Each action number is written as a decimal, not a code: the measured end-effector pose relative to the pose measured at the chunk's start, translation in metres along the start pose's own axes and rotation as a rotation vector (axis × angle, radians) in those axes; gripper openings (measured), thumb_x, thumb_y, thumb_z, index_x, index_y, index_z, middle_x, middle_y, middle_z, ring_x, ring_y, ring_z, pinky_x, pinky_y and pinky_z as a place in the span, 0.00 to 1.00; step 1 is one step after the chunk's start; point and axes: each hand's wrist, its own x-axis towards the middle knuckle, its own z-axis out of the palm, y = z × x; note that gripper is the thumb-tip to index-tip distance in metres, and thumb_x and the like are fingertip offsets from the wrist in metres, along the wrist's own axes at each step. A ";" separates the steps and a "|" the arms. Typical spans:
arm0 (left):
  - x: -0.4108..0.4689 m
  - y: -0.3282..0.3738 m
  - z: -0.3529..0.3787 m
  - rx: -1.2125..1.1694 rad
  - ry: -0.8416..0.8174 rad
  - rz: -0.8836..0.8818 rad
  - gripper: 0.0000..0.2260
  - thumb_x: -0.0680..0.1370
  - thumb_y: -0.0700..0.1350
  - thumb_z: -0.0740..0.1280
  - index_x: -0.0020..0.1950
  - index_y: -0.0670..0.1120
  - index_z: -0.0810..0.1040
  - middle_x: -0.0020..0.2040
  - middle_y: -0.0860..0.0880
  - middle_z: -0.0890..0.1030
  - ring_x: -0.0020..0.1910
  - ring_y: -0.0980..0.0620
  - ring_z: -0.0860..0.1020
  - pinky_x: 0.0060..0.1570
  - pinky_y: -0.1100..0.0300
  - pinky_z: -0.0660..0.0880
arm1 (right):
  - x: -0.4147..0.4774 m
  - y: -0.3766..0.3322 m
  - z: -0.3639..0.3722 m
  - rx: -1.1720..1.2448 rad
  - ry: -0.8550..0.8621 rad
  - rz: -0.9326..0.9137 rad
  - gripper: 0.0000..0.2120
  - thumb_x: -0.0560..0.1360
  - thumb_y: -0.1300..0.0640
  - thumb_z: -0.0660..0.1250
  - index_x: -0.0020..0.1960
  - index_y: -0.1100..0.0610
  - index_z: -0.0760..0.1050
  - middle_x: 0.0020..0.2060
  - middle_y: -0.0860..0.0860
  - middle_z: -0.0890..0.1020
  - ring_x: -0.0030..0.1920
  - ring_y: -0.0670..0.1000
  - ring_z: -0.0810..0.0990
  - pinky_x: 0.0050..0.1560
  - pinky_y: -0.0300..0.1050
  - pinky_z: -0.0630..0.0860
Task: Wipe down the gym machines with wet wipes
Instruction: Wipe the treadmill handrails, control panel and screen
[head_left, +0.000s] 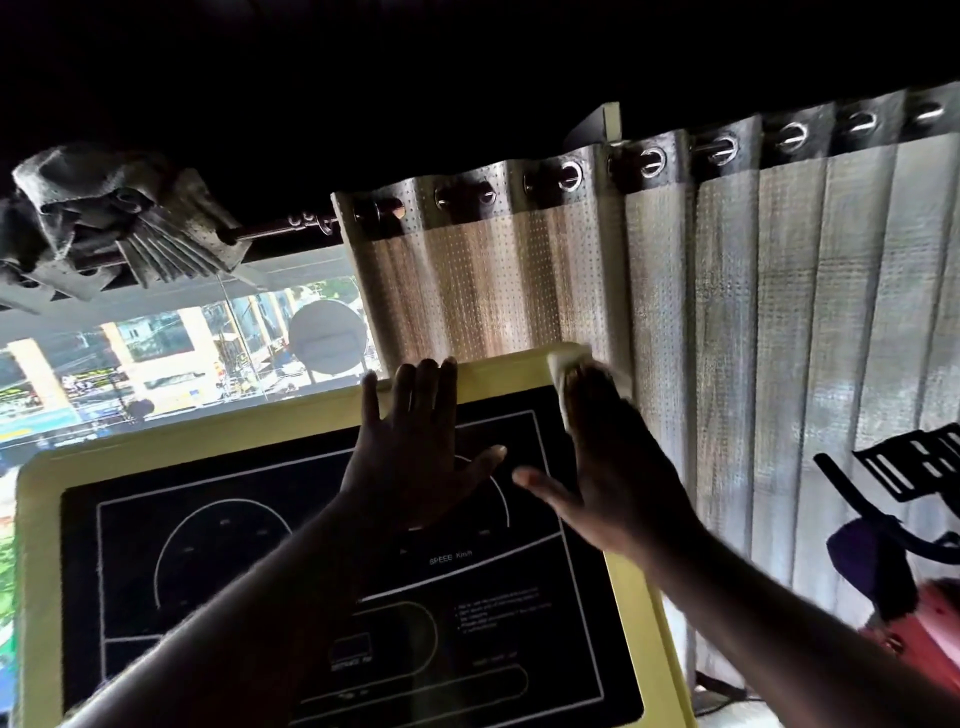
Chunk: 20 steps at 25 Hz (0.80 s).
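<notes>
Grey curtain (727, 312) fills the wall behind the machine, with a bright window (156, 353) off to the left and a bike (909, 519) at the right edge. Between them I am looking at a console (41, 519) with a yellow frame round a black panel (260, 597). My left hand (415, 457) lies flat on the panel, its fingers (428, 395) straight and spread, their tips reaching the top of the frame. It holds nothing and looks to be only bracing. My right hand (613, 467) is flat too, thumb stuck out to the side, and its fingers press the white wipe (563, 364) against the top right corner of the frame rather than gripping it. The wipe shows just past the fingertips, right on the corner. I judge the step in hand to be wiping the console's rim, so the task is under way but far from done. Most of the panel and the left side look untouched, though I cannot tell wet from dry in this light. Next I would drag the wipe along the frame under even pressure, keeping it trapped beneath flat fingers, and shift the left hand clear before crossing the panel.
</notes>
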 end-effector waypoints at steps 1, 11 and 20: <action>-0.001 0.001 0.000 0.006 0.004 -0.005 0.51 0.77 0.79 0.38 0.85 0.40 0.41 0.85 0.37 0.46 0.84 0.35 0.51 0.78 0.29 0.46 | 0.019 -0.001 -0.006 0.011 0.019 0.003 0.55 0.75 0.19 0.45 0.84 0.58 0.35 0.84 0.56 0.38 0.84 0.54 0.37 0.83 0.56 0.53; -0.004 0.002 0.004 0.031 0.021 0.004 0.51 0.77 0.79 0.38 0.85 0.40 0.41 0.85 0.37 0.43 0.85 0.36 0.47 0.78 0.28 0.47 | -0.020 -0.005 0.007 0.114 -0.027 0.012 0.54 0.75 0.19 0.46 0.83 0.54 0.30 0.83 0.52 0.32 0.83 0.50 0.33 0.83 0.53 0.54; -0.003 0.006 0.010 -0.005 0.060 -0.028 0.50 0.78 0.78 0.42 0.85 0.40 0.44 0.85 0.37 0.47 0.85 0.36 0.48 0.78 0.29 0.44 | -0.101 -0.005 0.029 -0.007 -0.019 -0.050 0.46 0.83 0.28 0.48 0.85 0.60 0.42 0.85 0.57 0.41 0.85 0.55 0.42 0.81 0.56 0.62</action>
